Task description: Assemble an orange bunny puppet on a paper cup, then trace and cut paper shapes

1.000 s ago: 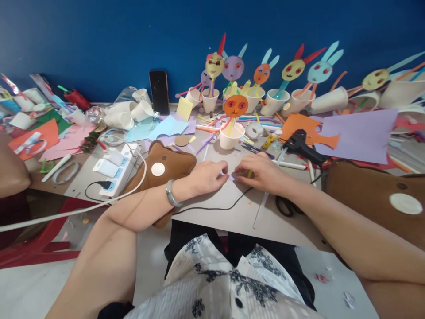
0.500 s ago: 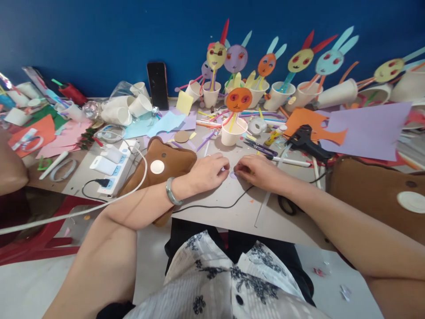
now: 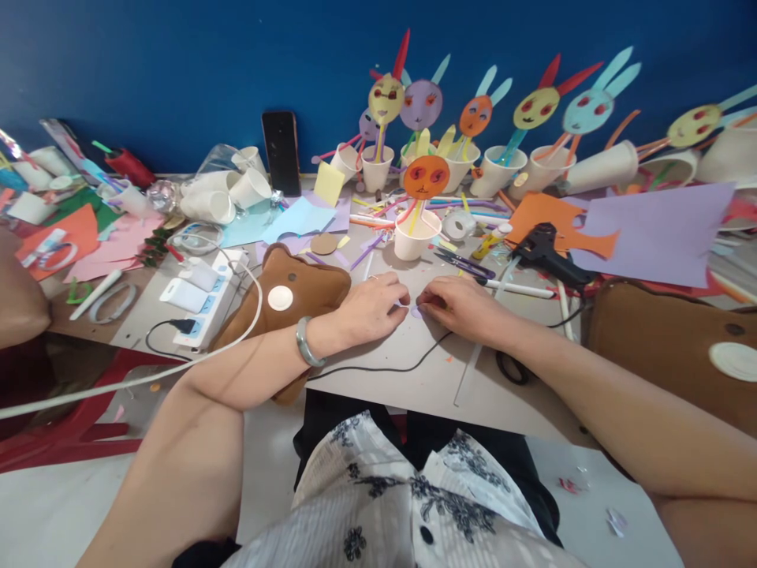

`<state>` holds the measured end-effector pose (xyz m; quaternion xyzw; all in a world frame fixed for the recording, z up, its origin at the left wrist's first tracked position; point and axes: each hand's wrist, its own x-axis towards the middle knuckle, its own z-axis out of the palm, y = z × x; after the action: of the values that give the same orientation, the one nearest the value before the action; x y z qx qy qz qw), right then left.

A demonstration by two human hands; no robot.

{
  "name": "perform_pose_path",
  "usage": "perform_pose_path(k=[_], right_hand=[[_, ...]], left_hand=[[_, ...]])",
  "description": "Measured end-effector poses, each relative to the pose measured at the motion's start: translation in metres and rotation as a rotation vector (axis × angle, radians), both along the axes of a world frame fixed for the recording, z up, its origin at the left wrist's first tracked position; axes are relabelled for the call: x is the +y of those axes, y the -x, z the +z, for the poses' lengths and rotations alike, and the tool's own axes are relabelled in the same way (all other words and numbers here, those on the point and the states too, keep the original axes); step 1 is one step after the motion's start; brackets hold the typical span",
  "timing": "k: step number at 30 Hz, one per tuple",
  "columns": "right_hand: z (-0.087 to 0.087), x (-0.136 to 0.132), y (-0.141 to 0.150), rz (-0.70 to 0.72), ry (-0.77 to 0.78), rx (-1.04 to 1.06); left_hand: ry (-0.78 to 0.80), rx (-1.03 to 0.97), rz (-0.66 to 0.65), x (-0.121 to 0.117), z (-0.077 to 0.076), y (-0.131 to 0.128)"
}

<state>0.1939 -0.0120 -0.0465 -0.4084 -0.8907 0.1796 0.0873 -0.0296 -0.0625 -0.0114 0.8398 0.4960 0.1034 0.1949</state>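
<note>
My left hand [image 3: 374,306] rests on the table with its thumb and forefinger pinched; a sliver of purple shows at the fingertips. Facing it, my right hand [image 3: 454,306] has its fingers pressed together over a small purple paper piece [image 3: 416,312]. A narrow gap separates the two hands. Just beyond them stands a white paper cup [image 3: 417,237] with an orange paper rabbit face [image 3: 426,177] rising from it on thin stems. Scissors [image 3: 464,262] and a white pen [image 3: 520,289] lie beyond my right hand.
A black glue gun [image 3: 553,254] lies at the right, its cord crossing the table. A white power strip [image 3: 211,304] and brown pouch [image 3: 307,282] sit left. More rabbit-face cups [image 3: 497,170] line the blue wall beside a phone [image 3: 281,152]. Another person's arm [image 3: 20,296] shows at far left.
Both hands stay in almost the same place, with only a slight shift of the fingers around the purple paper. Nothing else has visibly moved.
</note>
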Motion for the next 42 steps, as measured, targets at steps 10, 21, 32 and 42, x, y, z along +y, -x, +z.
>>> perform_pose_path(k=[10,21,32,42], right_hand=[[0.015,-0.009,0.007,-0.022,0.028,-0.109],[0.013,-0.004,0.001,-0.042,-0.053,0.251],[0.018,-0.009,0.001,-0.013,-0.349,0.356],[0.019,-0.013,0.000,-0.044,-0.301,0.488]], left_hand=[[-0.124,-0.052,-0.054,0.005,-0.020,0.002],[-0.103,-0.186,-0.001,0.007,-0.023,0.003],[-0.031,-0.598,0.128,0.011,-0.021,0.002],[-0.411,-0.547,-0.014,0.009,-0.025,0.004]])
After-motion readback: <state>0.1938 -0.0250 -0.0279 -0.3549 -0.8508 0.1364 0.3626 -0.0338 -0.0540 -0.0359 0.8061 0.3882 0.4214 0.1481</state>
